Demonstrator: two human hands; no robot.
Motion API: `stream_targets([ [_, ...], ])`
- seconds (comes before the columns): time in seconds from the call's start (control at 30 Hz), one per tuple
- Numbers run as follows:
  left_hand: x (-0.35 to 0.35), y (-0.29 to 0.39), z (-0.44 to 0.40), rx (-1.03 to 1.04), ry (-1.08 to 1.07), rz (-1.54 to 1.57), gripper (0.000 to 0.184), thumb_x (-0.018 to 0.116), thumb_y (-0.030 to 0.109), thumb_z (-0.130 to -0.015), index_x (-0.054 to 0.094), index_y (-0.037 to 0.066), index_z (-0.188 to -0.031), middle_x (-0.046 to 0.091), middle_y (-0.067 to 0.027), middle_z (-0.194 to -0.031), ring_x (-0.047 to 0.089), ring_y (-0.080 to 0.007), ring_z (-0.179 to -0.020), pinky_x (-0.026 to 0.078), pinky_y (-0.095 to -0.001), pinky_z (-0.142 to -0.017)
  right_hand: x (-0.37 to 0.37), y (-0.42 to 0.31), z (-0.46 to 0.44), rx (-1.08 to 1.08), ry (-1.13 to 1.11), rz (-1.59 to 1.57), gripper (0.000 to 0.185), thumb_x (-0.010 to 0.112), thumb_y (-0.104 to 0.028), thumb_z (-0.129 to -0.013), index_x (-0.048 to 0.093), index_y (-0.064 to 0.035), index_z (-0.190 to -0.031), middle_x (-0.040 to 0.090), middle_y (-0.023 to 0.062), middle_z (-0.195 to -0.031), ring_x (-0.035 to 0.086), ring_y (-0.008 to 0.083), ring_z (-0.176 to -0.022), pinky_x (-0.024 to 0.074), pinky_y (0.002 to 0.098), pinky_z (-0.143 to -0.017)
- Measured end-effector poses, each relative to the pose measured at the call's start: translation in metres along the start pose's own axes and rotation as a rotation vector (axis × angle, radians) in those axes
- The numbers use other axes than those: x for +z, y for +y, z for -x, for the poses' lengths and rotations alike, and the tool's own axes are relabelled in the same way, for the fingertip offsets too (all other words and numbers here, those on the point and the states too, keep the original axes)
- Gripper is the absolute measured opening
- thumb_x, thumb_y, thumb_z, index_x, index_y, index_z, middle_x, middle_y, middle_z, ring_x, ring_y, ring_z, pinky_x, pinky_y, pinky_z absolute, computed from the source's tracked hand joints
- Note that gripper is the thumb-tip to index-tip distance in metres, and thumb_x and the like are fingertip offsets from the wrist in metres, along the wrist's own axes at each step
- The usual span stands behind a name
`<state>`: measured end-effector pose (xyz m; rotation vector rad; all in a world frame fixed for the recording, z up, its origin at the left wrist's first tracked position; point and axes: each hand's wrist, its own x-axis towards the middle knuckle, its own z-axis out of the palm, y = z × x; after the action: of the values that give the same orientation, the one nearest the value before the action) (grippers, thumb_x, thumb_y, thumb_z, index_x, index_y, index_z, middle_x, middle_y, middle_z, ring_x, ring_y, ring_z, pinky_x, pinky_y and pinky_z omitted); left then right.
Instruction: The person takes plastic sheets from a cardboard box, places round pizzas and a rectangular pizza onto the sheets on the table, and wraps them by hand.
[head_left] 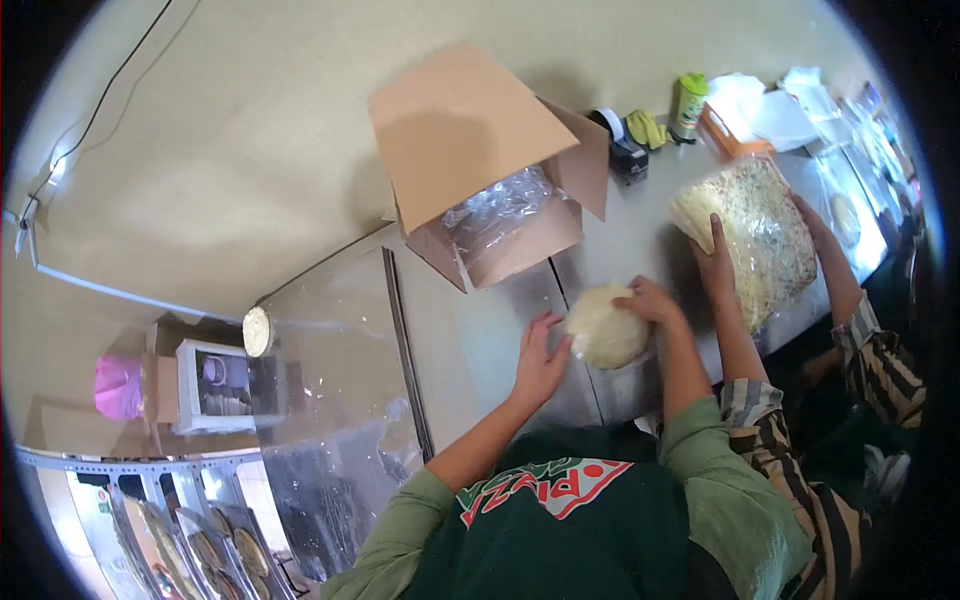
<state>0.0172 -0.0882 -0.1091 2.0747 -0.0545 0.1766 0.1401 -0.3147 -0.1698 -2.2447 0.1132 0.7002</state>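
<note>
A pale, round, flat disc that looks like a pizza base (605, 325) is above the steel worktop, with a shiny film showing at its lower left edge. My right hand (652, 302) grips its upper right edge, thumb on top. At the disc's left side, my left hand (540, 362) has its fingers apart, close to the rim; whether it touches cannot be made out. To my right, a co-worker's two hands (718, 262) hold a large clear bag (765, 240) of pale food with green specks.
An open cardboard box (480, 130) with clear plastic inside stands ahead. Behind it to the right are a green bottle (690, 105), yellow gloves (645, 130) and an orange tray (735, 135). At left sit a round white tub (257, 332) and a rack (200, 540) holding round items.
</note>
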Motion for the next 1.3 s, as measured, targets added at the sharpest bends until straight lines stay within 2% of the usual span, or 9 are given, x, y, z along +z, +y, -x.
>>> stream_targets([
  [0.1, -0.035, 0.057, -0.064, 0.48, 0.074, -0.337, 0.033, 0.062, 0.017, -0.078, 0.051, 0.002, -0.105, 0.047, -0.0178, -0.115, 0.045, -0.0368, -0.104, 0.037, -0.0414, -0.09, -0.041, -0.007, 0.008, 0.01, 0.284, 0.249, 0.053, 0.069, -0.033, -0.069, 0.054, 0.0005, -0.108, 0.059, 0.0199, -0.098, 0.058, 0.0336, -0.09, 0.0456, 0.0381, -0.08],
  [0.27, -0.067, 0.063, -0.158, 0.228, 0.183, -0.503, 0.028, 0.053, 0.02, -0.084, 0.052, 0.0, -0.103, 0.049, -0.0222, -0.113, 0.047, -0.0367, -0.104, 0.038, -0.0429, -0.087, -0.032, -0.061, 0.03, -0.291, 0.781, 0.435, 0.035, 0.06, -0.021, -0.079, 0.053, -0.0027, -0.107, 0.054, 0.0172, -0.105, 0.056, 0.032, -0.091, 0.0462, 0.038, -0.076],
  [0.43, -0.076, 0.038, -0.179, -0.21, 0.058, -0.48, 0.022, 0.051, 0.02, -0.086, 0.052, 0.0, -0.096, 0.055, -0.0215, -0.099, 0.05, -0.0382, -0.096, 0.038, -0.0415, -0.087, -0.035, -0.109, 0.067, -0.557, 0.587, -0.096, 0.042, 0.062, -0.015, -0.078, 0.046, -0.0053, -0.116, 0.051, 0.0117, -0.103, 0.054, 0.0238, -0.088, 0.0464, 0.0353, -0.068],
  [0.53, -0.072, 0.043, -0.148, 0.118, 0.223, -0.35, 0.018, 0.051, 0.019, -0.086, 0.051, 0.002, -0.091, 0.056, -0.0206, -0.089, 0.052, -0.0394, -0.085, 0.041, -0.0417, -0.082, -0.018, -0.168, 0.092, -0.738, 0.589, -0.282, 0.046, 0.062, -0.013, -0.079, 0.043, -0.0039, -0.119, 0.054, 0.006, -0.089, 0.053, 0.0166, -0.074, 0.0454, 0.0284, -0.061],
  [0.73, -0.087, 0.029, -0.071, -0.17, -0.018, 0.289, 0.017, 0.052, 0.016, -0.088, 0.046, 0.001, -0.091, 0.054, -0.0131, -0.083, 0.053, -0.0242, -0.077, 0.042, -0.0344, -0.074, 0.008, -0.188, 0.065, -0.477, -0.011, -1.064, 0.048, 0.064, -0.014, -0.079, 0.041, -0.0008, -0.119, 0.058, 0.0034, -0.081, 0.052, 0.0081, -0.062, 0.0419, 0.0219, -0.052],
  [0.87, -0.103, 0.044, -0.033, -0.125, 0.106, 0.169, 0.032, 0.059, 0.017, -0.083, 0.043, -0.001, -0.103, 0.053, -0.0152, -0.093, 0.053, -0.0265, -0.086, 0.041, -0.0343, -0.079, 0.014, -0.216, 0.093, -0.475, 0.137, -0.953, 0.041, 0.068, -0.01, -0.076, 0.045, 0.0003, -0.108, 0.059, 0.0036, -0.081, 0.054, 0.0059, -0.065, 0.0405, 0.0195, -0.049],
  [0.97, -0.127, 0.083, -0.023, 0.371, 0.434, -0.311, 0.05, 0.067, 0.018, -0.076, 0.04, -0.002, -0.112, 0.051, -0.0187, -0.103, 0.052, -0.0298, -0.094, 0.042, -0.0367, -0.081, 0.018, -0.231, 0.106, -0.538, 0.188, -0.844, 0.045, 0.07, -0.012, -0.075, 0.044, 0.0009, -0.109, 0.058, 0.0065, -0.091, 0.056, 0.0092, -0.074, 0.0466, 0.0221, -0.06],
  [1.07, -0.133, 0.101, -0.029, 0.359, 0.257, -0.299, 0.062, 0.072, 0.019, -0.07, 0.037, -0.001, -0.118, 0.046, -0.0216, -0.114, 0.049, -0.0319, -0.103, 0.04, -0.039, -0.086, 0.029, -0.242, 0.116, -0.616, 0.082, -0.807, 0.059, 0.071, -0.013, -0.073, 0.039, -0.0001, -0.121, 0.049, 0.0116, -0.115, 0.056, 0.0145, -0.089, 0.0474, 0.0241, -0.071],
  [1.3, -0.146, 0.038, -0.054, 0.029, 0.294, 0.109, 0.007, 0.05, 0.002, -0.079, 0.052, 0.001, -0.086, 0.052, -0.0115, -0.062, 0.051, -0.0244, -0.051, 0.043, -0.0334, -0.053, -0.011, -0.232, 0.096, -0.86, -0.138, -0.346, 0.083, 0.071, -0.008, -0.065, 0.026, -0.0069, -0.136, 0.029, 0.015, -0.139, 0.05, 0.0252, -0.11, 0.0436, 0.0332, -0.086],
])
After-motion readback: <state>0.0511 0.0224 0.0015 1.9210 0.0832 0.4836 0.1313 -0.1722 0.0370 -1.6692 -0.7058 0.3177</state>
